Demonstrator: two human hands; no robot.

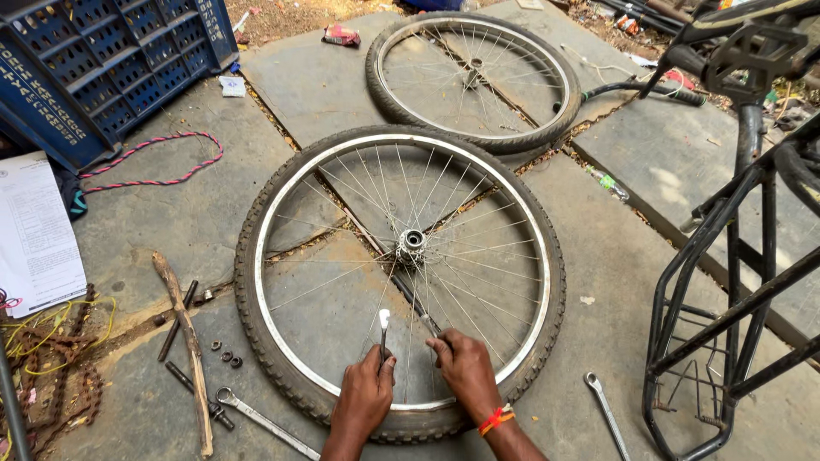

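Observation:
A bicycle wheel (256,256) with a black tyre and a silver rim lies flat on the stone slabs in front of me. Its hub (411,242) sits at the middle. My left hand (366,397) is shut on a thin metal tool (384,323) whose flat tip points up between the spokes. My right hand (463,367) rests on the near part of the rim, fingers closed around a spoke. An orange band is on my right wrist.
A second wheel (380,85) lies behind. A black bicycle frame (726,282) stands at the right. Spanners (256,417) (605,411), a stick (184,333), nuts (226,355), a rusty chain (60,367), a paper sheet (34,230) and a blue crate (94,68) lie around.

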